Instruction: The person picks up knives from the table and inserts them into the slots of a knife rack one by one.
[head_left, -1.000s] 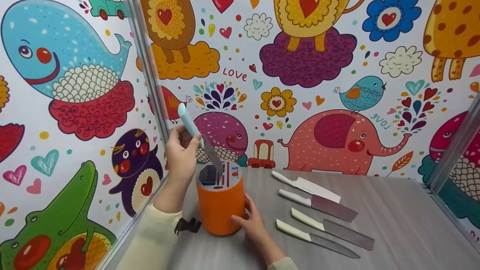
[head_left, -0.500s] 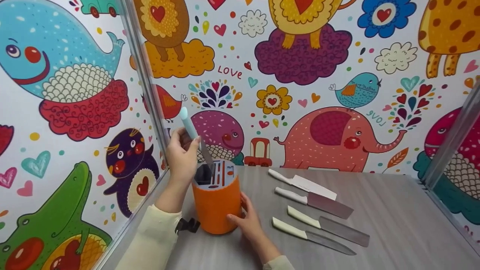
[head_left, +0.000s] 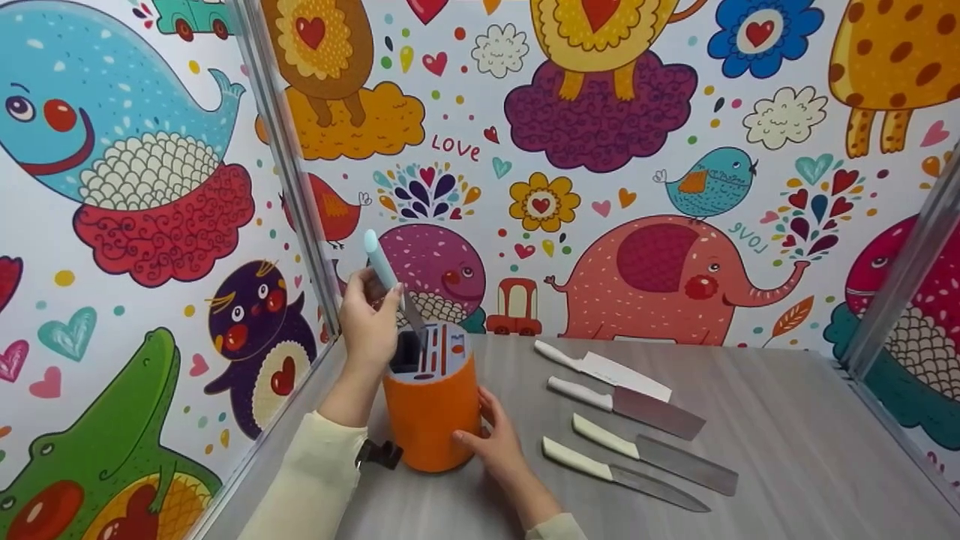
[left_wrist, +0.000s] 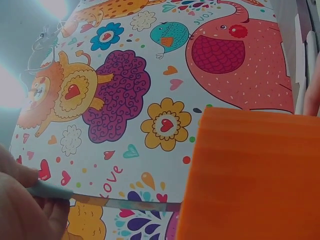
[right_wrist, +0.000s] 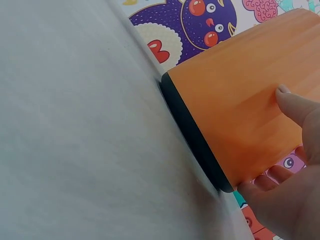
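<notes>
My left hand (head_left: 367,324) pinches the light blue handle of a knife (head_left: 381,260) between thumb and fingers. Its blade slants down to a slot in the grey top of an orange knife block (head_left: 431,420); how deep the tip sits is hard to tell. In the left wrist view the knife handle (left_wrist: 52,190) lies in the fingers, and the tip is hidden by the block (left_wrist: 250,175). My right hand (head_left: 501,442) grips the block's right side low down. The right wrist view has that thumb (right_wrist: 295,102) on the orange wall, with fingers curled round the far side.
Right of the block several knives lie in a row: a white cleaver (head_left: 626,375), a reddish-bladed cleaver (head_left: 660,411), a grey-bladed cleaver (head_left: 686,463) and a pointed knife (head_left: 660,489). Cartoon-printed panels stand at the left (head_left: 45,300), back and right of the grey table (head_left: 795,420).
My left hand has lowered the knife, and its tip has shifted left across the block's top. The right hand keeps its grip on the block. The head view has shifted slightly.
</notes>
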